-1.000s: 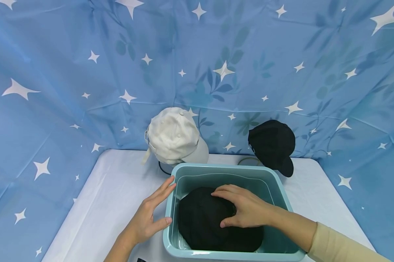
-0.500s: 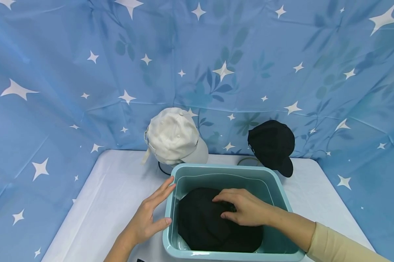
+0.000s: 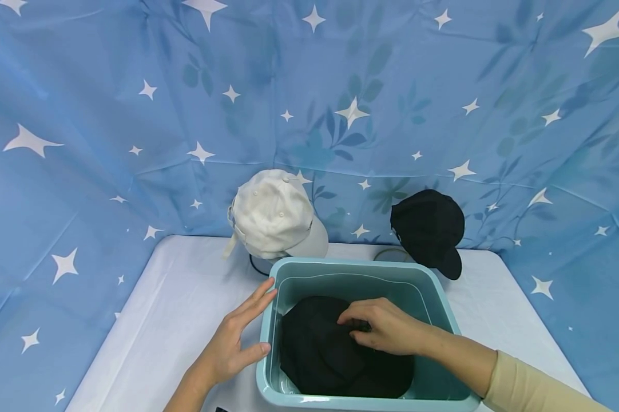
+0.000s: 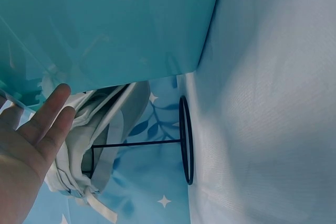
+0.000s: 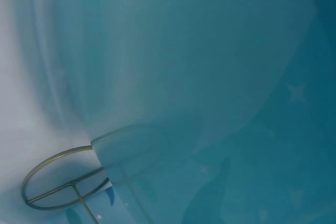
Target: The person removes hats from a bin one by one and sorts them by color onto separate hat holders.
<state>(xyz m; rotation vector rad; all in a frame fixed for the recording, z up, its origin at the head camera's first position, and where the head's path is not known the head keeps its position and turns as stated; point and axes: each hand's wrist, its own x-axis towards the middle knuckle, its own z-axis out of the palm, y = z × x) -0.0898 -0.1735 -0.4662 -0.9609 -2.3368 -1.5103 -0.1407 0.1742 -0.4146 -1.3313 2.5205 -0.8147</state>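
Note:
In the head view a black cap lies inside a light blue plastic basin. My right hand reaches into the basin, its thumb and fingers curled together on the cap's top and pinching the cloth; part of the cap is hidden beneath it. With fingers straight and spread, my left hand rests against the basin's left rim. The left wrist view shows the left hand's fingers by the basin's outer wall. The right hand does not appear in the right wrist view, which the basin wall mostly fills.
Behind the basin a white cap sits on a stand with a black ring base. To its right, another black cap hangs above a second wire stand. A starry blue curtain backs the white-covered table.
My right hand's thumb and fingertips have drawn closer together on the black cap, gathering the cloth. The left hand has stayed at the rim.

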